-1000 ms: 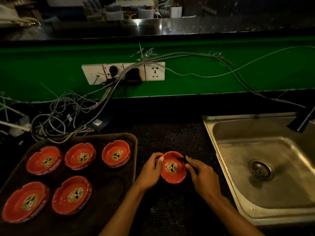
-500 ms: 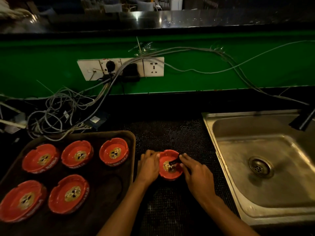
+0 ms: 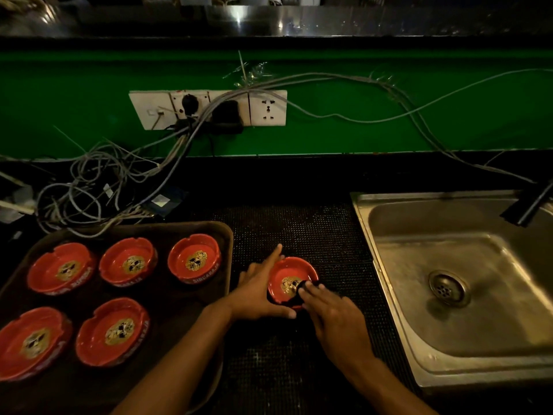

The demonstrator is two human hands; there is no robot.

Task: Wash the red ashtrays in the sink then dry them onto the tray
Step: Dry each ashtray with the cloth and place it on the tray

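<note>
Dim bar counter, green backsplash behind, black dotted mat on top; we see a white socket strip with grey cables tangled down to the left; steel sink on the right with its drain near the middle, dark faucet at its far right edge. Brown tray on the left holds five red ashtrays, three in the far row, two in the near row. Sixth red ashtray sits on the mat between tray and sink, just beside the tray. Left hand braces its left rim, fingers straight, index pointing away, thumb along the near edge. Right hand presses a small dark cloth into the bowl with its fingertips; whether the fingers curl round the cloth, we cannot tell.
</note>
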